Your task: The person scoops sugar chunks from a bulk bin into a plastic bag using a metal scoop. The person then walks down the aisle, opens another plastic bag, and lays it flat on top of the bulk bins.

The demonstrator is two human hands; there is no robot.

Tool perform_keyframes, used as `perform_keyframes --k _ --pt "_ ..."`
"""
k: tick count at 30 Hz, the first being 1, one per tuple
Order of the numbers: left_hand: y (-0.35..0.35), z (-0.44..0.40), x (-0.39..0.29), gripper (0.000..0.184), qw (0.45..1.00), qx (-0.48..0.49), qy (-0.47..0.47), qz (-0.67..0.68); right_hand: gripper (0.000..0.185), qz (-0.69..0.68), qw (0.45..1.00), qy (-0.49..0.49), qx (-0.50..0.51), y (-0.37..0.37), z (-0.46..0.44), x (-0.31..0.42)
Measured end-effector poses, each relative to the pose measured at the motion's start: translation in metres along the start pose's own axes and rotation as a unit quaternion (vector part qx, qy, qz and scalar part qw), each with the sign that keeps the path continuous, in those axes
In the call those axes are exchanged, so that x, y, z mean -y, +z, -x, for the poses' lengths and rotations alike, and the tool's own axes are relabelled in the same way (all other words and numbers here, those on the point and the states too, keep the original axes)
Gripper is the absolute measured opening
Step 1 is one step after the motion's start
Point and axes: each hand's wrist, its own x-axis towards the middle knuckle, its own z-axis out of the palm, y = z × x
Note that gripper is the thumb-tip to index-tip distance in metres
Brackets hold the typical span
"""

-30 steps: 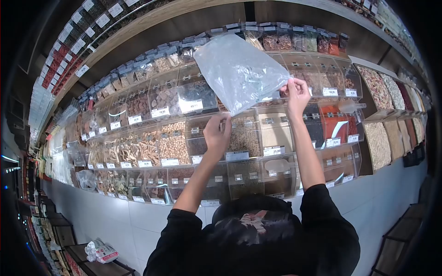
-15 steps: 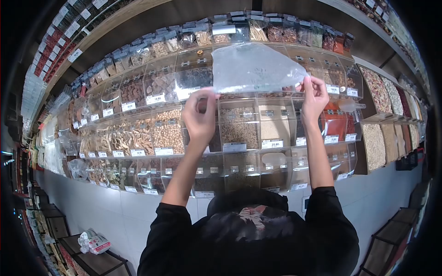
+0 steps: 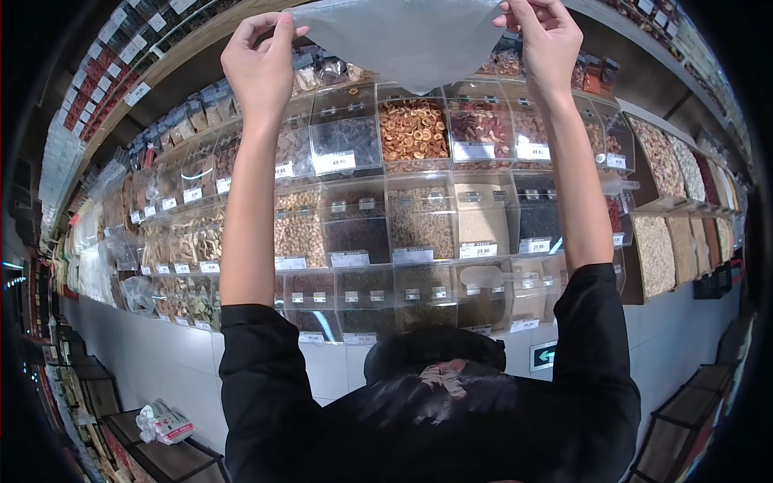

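A translucent plastic bag (image 3: 403,40) is stretched between my two hands at the top of the view, its lower edge sagging to a rounded point. My left hand (image 3: 262,56) pinches one corner between thumb and fingers. At the opposite corner, my right hand (image 3: 551,40) grips the bag the same way. The bag's upper part runs out of view. Below it sits a clear bin of dried orange-brown slices (image 3: 413,133), with a bin of reddish dried pieces (image 3: 481,133) to its right.
Tiered clear bins of dried goods, such as pale beans (image 3: 298,221) and cream grains (image 3: 481,213), carry price labels. A scoop (image 3: 481,278) lies on the lowest tier. Small packets (image 3: 213,109) line the top ledge. A white and red package (image 3: 165,423) rests on a low rack behind.
Both hands have risen and spread apart, lifting the bag toward the top edge. My left hand now pinches the bag's corner. The dried slices beneath have come into view.
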Motion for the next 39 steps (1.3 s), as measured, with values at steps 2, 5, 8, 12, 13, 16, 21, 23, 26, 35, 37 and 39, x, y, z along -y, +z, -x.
perform_keyframes --k 2,5,8,12,13,16,21,23,26,35,37,39 --pt "-0.004 0.012 -0.013 0.015 0.998 -0.026 0.051 -0.004 0.011 0.026 0.999 -0.020 -0.024 -0.004 0.005 0.000" --pt "-0.007 0.057 -0.054 0.009 0.973 -0.057 0.222 -0.003 0.019 -0.040 0.995 -0.075 -0.049 -0.015 0.017 0.004" --pt "-0.014 0.128 -0.056 0.022 0.932 -0.008 0.307 -0.193 0.030 -0.050 0.995 0.007 -0.088 -0.017 0.043 -0.003" --pt "0.017 0.231 -0.014 0.023 0.964 0.159 0.099 -0.190 0.080 -0.161 0.939 0.303 -0.018 -0.010 0.127 -0.041" --pt "0.026 0.258 0.001 0.020 0.969 0.179 0.042 -0.162 0.075 -0.114 0.935 0.334 0.009 -0.007 0.152 -0.051" --pt "0.038 0.315 0.015 0.015 0.934 0.312 -0.121 -0.122 0.045 -0.049 0.895 0.442 0.036 -0.004 0.207 -0.065" --pt "0.032 0.291 0.013 0.016 0.910 0.316 -0.255 -0.089 0.020 0.003 0.856 0.518 0.007 -0.037 0.261 -0.112" --pt "0.027 0.244 0.031 0.015 0.935 0.261 -0.200 -0.133 0.021 0.047 0.872 0.488 -0.001 -0.050 0.268 -0.130" --pt "0.025 0.174 0.086 0.014 0.960 0.170 -0.114 -0.190 0.021 0.128 0.894 0.430 0.002 -0.061 0.273 -0.162" --pt "0.028 0.053 0.268 0.028 0.889 0.159 0.016 -0.430 0.024 0.373 0.902 0.134 0.172 -0.064 0.296 -0.200" --pt "0.032 0.046 0.283 0.028 0.871 0.193 0.031 -0.451 0.023 0.380 0.902 0.106 0.175 -0.064 0.302 -0.204" --pt "0.035 0.044 0.296 0.030 0.869 0.237 0.022 -0.434 0.021 0.401 0.896 0.108 0.159 -0.063 0.306 -0.207"
